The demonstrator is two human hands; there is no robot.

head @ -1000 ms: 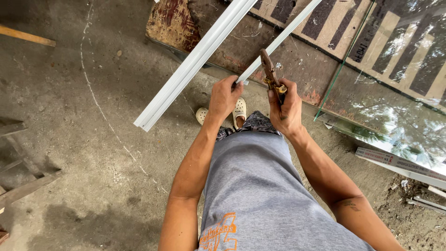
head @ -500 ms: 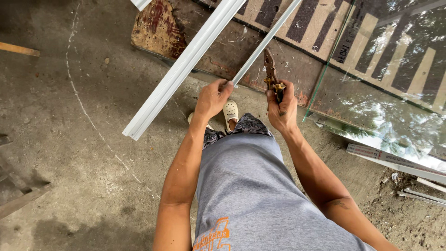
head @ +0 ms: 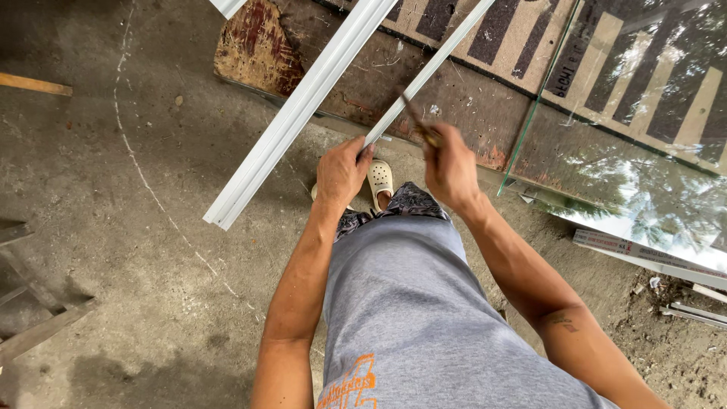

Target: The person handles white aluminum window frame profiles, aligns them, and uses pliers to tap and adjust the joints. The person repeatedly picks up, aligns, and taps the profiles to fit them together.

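Left hand (head: 342, 171) curled shut around the near end of a thin white metal strip (head: 428, 72), running up toward one o'clock. Right hand (head: 450, 168) just beside at three o'clock, fisted tight on a blurred brownish tool (head: 418, 121), tip near the strip. At ten o'clock, a wider white channel (head: 295, 117) slanting over the concrete floor (head: 113, 250); at two o'clock, a glass sheet (head: 636, 136).

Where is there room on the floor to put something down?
Bare concrete floor lies left of the wide white strip, past the chalk line. The right is crowded: glass sheet, boards, loose strips.
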